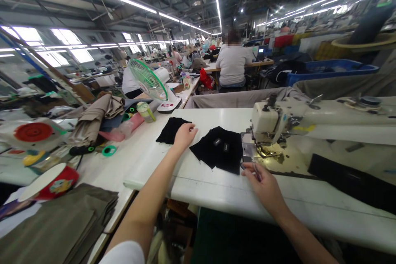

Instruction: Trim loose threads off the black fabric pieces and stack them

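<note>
1. Near left: a stack of folded khaki cloth (52, 227) lies on a side table, with a red-and-white thread-stand disc (33, 132) and a green plastic ring (109, 150) farther along.
2. Far left of centre: a green-caged electric fan (147, 80) stands at the end of the white sewing table (309, 202).
3. Centre left: the left hand (185, 137) lies open, palm down, its fingers (192, 130) spread and gripping nothing, at the edge of a small black fabric piece (170, 130).
4. Centre: larger black fabric pieces (230, 154), bearing two small dark labels (217, 142), lie flat between the hands, just left of the machine.
5. Centre right: the right hand (262, 187) is closed on a slim metal tool (255, 171), possibly tweezers, near the presser foot (264, 151) of a cream sewing machine (267, 121).
6. Far right: a long black fabric strip (349, 179) lies on the table, near its edge.
</note>
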{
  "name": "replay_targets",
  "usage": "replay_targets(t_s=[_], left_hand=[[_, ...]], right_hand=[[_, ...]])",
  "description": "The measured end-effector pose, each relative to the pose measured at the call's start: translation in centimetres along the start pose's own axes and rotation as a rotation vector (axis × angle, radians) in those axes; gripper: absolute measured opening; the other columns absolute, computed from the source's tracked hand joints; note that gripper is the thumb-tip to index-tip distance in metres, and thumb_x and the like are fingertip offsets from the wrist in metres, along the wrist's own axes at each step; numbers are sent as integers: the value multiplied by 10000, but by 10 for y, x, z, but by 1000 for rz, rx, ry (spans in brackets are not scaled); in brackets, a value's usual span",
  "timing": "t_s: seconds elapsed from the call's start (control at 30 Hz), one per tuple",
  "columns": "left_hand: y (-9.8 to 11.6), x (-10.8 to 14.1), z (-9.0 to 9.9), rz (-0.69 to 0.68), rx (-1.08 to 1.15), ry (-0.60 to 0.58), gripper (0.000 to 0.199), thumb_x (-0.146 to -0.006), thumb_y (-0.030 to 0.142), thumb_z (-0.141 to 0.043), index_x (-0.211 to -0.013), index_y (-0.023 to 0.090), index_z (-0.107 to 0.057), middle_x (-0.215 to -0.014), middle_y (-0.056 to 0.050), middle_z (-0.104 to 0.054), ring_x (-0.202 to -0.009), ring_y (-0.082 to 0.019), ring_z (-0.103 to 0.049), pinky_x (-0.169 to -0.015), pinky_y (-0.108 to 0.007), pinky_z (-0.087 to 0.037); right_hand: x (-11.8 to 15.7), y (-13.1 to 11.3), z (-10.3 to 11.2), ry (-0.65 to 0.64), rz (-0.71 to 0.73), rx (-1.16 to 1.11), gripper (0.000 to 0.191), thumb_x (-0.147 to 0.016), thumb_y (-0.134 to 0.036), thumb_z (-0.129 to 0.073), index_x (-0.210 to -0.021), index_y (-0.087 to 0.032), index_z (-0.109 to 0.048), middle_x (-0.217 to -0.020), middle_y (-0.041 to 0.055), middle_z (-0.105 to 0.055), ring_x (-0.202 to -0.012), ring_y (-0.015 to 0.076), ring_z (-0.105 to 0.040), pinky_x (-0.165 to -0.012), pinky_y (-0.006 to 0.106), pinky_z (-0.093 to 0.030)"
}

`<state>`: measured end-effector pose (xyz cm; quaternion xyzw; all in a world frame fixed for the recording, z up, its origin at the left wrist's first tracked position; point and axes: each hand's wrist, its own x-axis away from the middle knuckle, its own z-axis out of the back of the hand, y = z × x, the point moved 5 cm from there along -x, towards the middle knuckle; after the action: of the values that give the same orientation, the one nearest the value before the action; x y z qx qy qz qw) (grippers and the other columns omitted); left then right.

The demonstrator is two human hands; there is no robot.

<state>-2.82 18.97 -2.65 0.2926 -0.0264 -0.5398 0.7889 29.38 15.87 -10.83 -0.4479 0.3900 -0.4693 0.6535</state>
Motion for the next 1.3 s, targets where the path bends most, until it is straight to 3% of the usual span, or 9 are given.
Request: replay_targets(t_s=[0.1, 0.2, 0.3, 0.4, 0.73, 0.87, 0.97, 1.07, 1.3], left_hand=[[37, 24, -29, -117, -19, -90, 156, -910, 273, -578, -920, 208, -719, -989, -53, -690, -1008, -209, -630, -961, -321, -455], [64, 41, -50, -144, -52, -159, 206, -918, 371, -578, -930, 211, -707, -917, -48, -684, -926, -214, -643, -855, -321, -485], [78, 46, -65, -113, -107, -210, 348, -829, 422, -700, -1064, 168, -673, -1020, -102, -670, -971, -265, -641, -820, -346, -490], [84, 44, -73, -81, -148, -247, 378, -789, 345, -751, -1095, 149, -648, -1131, -137, -633, -1059, -284, -618, -870, -349, -479], [94, 44, -76, -64, -125, -313, 333, -766, 163, -687, -1095, 190, -642, -1151, -100, -615, -1080, -252, -604, -891, -325, -497], [93, 45, -81, -50, -73, -261, 232, -823, 288, -665, -1023, 173, -643, -1124, -135, -614, -1051, -290, -604, -879, -384, -500], [93, 47, -83, -72, -14, -209, 136, -840, 271, -652, -940, 181, -636, -1098, -136, -616, -1031, -293, -596, -854, -399, -499], [97, 52, -82, -137, 65, -167, 53, -851, 199, -614, -903, 197, -623, -1080, -113, -633, -1052, -270, -587, -889, -380, -482], [117, 75, -60, -260, 447, -109, 188, -917, 210, -529, -1080, 201, -621, -1008, -46, -708, -930, -183, -657, -869, -299, -500]], right_hand=[[-1, -2, 1, 4, 5, -11, 375, -803, -482, -558, -999, -190, -689, -841, 74, -757, -825, 248, -700, -802, 358, -530], [-1, -2, 1, 7, 6, -15, 371, -804, -474, -555, -998, -186, -685, -830, 72, -754, -779, 238, -694, -780, 355, -531], [-1, -2, 1, 9, 15, -24, 364, -811, -466, -551, -998, -183, -683, -830, 70, -752, -752, 228, -685, -781, 356, -529], [-1, -2, 0, 2, 30, -35, 353, -819, -452, -547, -1004, -182, -681, -834, 70, -752, -766, 229, -685, -785, 353, -527], [3, 2, 0, -5, 27, 19, 416, -802, -503, -543, -1019, -182, -698, -852, 82, -758, -794, 252, -691, -784, 363, -525], [6, 3, 0, -7, 15, 46, 437, -802, -529, -549, -1025, -186, -704, -857, 83, -764, -790, 257, -696, -782, 366, -530], [6, 1, 2, 12, 26, 73, 436, -786, -547, -559, -995, -197, -713, -842, 82, -766, -777, 262, -696, -781, 369, -534], [6, 0, 3, 8, 14, 92, 439, -770, -557, -559, -979, -204, -716, -842, 84, -769, -778, 266, -697, -778, 368, -536], [7, 0, 5, 16, -15, 66, 480, -798, -637, -538, -943, -216, -716, -895, 83, -761, -965, 296, -672, -869, 369, -507]])
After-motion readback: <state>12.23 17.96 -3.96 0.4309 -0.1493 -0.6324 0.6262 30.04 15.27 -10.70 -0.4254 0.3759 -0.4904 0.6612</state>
